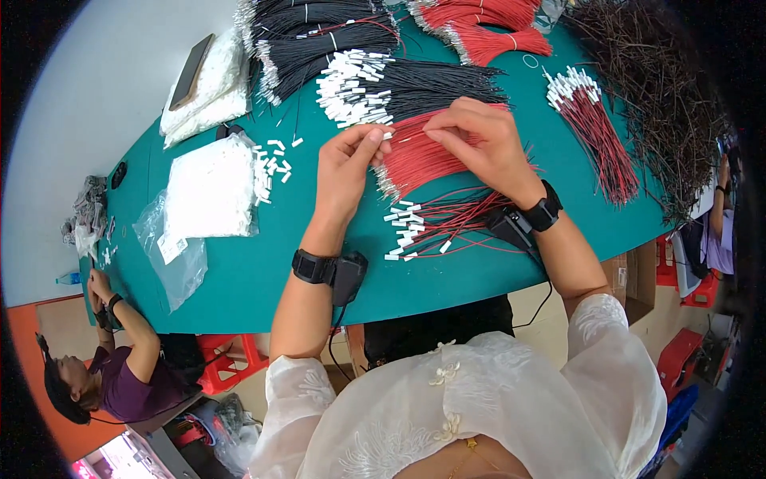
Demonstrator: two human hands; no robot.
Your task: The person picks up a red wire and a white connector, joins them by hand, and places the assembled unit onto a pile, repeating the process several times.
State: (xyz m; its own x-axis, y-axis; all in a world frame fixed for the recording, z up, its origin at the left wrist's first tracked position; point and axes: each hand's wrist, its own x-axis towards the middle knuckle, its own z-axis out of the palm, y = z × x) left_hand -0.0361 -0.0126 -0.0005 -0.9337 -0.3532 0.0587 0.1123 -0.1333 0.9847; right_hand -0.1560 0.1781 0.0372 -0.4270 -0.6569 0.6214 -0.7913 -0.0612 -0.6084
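A small white connector housing (388,135) sits pinched between thumb and forefinger of the left hand (345,169), held just above a loose bundle of red wires (415,160) on the green bench (239,271). The right hand (479,144) meets it from the other side, its fingertips closed together at the housing, apparently on a thin wire end too fine to make out. Both grips are clamped tight, fingertip to fingertip.

Judged from the pose, the work wants the wire end kept straight and lined up squarely with the housing's opening, the left hand holding steady while the right feeds; a bent end or a tilted housing would likely spoil the fit.

Just below the hands lies a fan of finished red leads with white ends (423,227). Above them rests a sheaf of black wires with white housings (399,88), and more black bundles (319,40) and red bundles (487,28) lie toward the far edge. To the right is another red bunch with white ends (594,128), beside a heap of dark brown wire (662,104). To the left, clear plastic bags of white housings (209,188) lie open, with a few loose pieces scattered near.

Both wrists carry black strapped devices (335,271). Another person (112,375) in purple works at the bench's left end, and red stools (231,355) stand beneath.
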